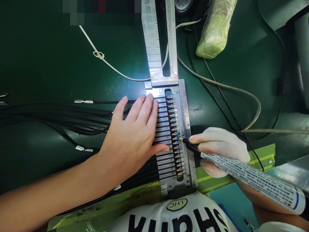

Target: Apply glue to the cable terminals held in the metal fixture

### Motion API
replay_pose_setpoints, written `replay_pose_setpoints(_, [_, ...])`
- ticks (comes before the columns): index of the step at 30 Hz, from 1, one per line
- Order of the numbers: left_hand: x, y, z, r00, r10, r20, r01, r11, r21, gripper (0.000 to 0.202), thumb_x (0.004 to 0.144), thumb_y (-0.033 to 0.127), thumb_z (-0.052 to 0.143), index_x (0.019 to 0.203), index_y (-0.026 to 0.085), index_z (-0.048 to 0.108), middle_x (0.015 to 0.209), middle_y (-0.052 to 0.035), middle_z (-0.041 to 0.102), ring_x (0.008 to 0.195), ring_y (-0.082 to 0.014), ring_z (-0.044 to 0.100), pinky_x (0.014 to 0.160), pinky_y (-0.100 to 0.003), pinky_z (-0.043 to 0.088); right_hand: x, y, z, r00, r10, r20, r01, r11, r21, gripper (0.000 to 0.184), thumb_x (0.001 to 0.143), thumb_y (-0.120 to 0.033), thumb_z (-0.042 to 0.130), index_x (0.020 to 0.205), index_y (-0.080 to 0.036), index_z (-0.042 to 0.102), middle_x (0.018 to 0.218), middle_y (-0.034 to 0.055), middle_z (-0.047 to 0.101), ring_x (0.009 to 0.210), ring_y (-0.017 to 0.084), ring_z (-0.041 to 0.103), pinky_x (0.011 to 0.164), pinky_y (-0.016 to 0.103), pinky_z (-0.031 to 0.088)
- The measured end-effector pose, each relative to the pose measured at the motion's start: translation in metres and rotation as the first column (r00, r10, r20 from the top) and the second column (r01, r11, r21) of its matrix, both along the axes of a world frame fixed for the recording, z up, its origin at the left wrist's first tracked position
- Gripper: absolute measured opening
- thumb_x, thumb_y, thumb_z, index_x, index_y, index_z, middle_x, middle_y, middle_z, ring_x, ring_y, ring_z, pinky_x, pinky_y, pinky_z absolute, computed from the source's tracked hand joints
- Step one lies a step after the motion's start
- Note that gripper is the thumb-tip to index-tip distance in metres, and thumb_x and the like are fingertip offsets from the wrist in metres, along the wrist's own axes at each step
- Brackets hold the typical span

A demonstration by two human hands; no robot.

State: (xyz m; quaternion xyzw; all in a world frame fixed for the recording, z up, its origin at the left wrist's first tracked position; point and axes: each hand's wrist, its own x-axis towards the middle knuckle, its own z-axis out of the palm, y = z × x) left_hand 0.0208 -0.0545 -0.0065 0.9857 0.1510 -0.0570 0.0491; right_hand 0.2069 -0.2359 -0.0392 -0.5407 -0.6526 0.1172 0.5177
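My left hand (132,129) lies bare and flat across a row of black wires (60,117), pressing them onto a metal jig (185,129). Small multicoloured connectors (175,135) line the jig in a tight column, their wires clamped under metal strips. My right hand (217,148), in a white glove, grips a white printed applicator tube (253,177). Its black nozzle (190,145) points at the connector column, with the tip very close to the middle connectors. Crimped metal terminals (83,101) end some wires left of my left hand.
An upright aluminium rail (154,42) rises behind the jig on a dark green mat (48,64). A white cable (113,69) and a grey cable (229,87) cross the mat. A plastic-wrapped green bundle (216,29) lies at the back. White printed cloth (173,216) fills the bottom edge.
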Motion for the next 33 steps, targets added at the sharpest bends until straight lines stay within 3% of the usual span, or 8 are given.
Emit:
replay_pose_setpoints(10, [-0.001,0.000,-0.002,1.000,-0.013,0.021,0.012,1.000,0.025,0.091,0.101,0.065,0.045,0.156,-0.007,0.036,0.162,-0.0298,0.036,0.151,-0.0438,0.036,0.125,-0.062,0.021,0.002,0.000,-0.001,1.000,-0.002,0.000,0.002,1.000,-0.007,0.018,0.086,-0.024,0.074,0.097,-0.010,0.068,0.103,0.0181,0.075,0.083,0.020,0.075,0.070,0.033,0.059])
replay_pose_setpoints(22, [-0.001,0.000,-0.002,1.000,-0.016,0.013,0.015,0.999,0.035,0.090,0.100,0.063,0.046,0.155,-0.008,0.035,0.162,-0.0302,0.036,0.151,-0.0444,0.036,0.124,-0.063,0.023,0.001,0.001,-0.006,1.000,-0.021,-0.001,0.021,0.999,-0.028,0.018,0.086,-0.026,0.072,0.098,-0.013,0.068,0.106,0.0152,0.076,0.084,0.019,0.075,0.067,0.033,0.057])
replay_pose_setpoints(28, [0.000,0.000,-0.001,1.000,-0.014,0.002,0.014,1.000,0.027,0.092,0.098,0.062,0.050,0.156,-0.007,0.035,0.162,-0.0301,0.035,0.152,-0.0442,0.034,0.125,-0.063,0.021,0.000,-0.004,0.006,0.998,-0.050,0.036,0.049,0.998,0.027,0.020,0.095,-0.030,0.069,0.094,-0.011,0.066,0.104,0.0166,0.075,0.084,0.019,0.073,0.071,0.035,0.059])
replay_pose_setpoints(33, [0.001,0.000,0.000,1.000,-0.001,-0.010,0.001,1.000,0.014,0.090,0.097,0.061,0.052,0.158,-0.004,0.034,0.163,-0.0292,0.035,0.153,-0.0437,0.034,0.125,-0.062,0.020,-0.002,-0.011,0.014,0.998,0.013,0.056,-0.011,1.000,-0.027,0.023,0.101,-0.035,0.063,0.095,-0.012,0.065,0.106,0.0145,0.075,0.082,0.018,0.073,0.072,0.034,0.060])
